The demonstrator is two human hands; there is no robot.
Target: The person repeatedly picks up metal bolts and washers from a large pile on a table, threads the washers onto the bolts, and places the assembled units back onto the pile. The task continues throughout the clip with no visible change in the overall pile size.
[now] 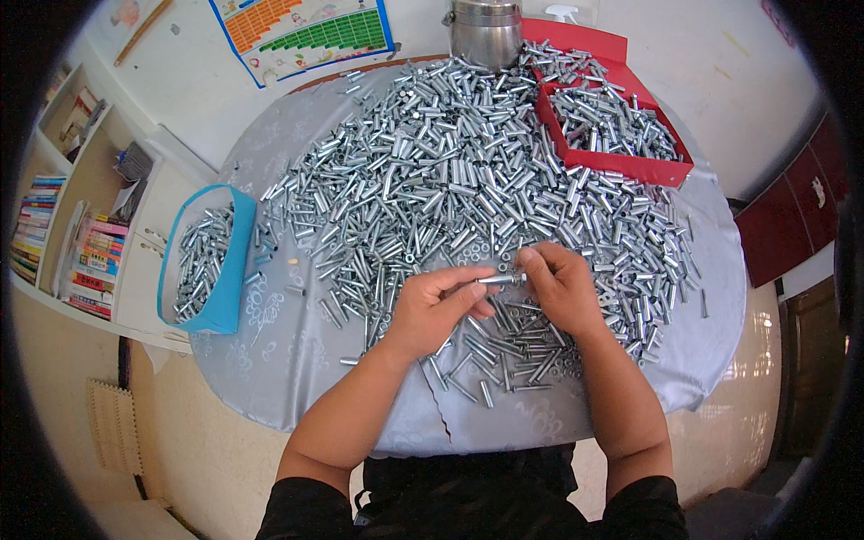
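Note:
A silvery bolt (501,280) lies crosswise between my two hands, over the near part of the pile. The thumb and fingers of my left hand (430,310) pinch its left part. My right hand (565,290) is closed at the other end, with thumb and forefinger on its tip. Any small nut or washer under those right fingers is too hidden to make out. Below and around both hands spreads a big heap of loose metal sleeves and bolts (450,175). Small nuts and washers (589,310) show among them close to my right hand.
A light blue box (236,270) of metal pieces stands at the table's left edge. Red box parts (630,169) filled with more pieces sit at the far right, beside a steel pot (486,34). A grey cloth (306,387) covers the round table. Bookshelves (108,207) line the left wall.

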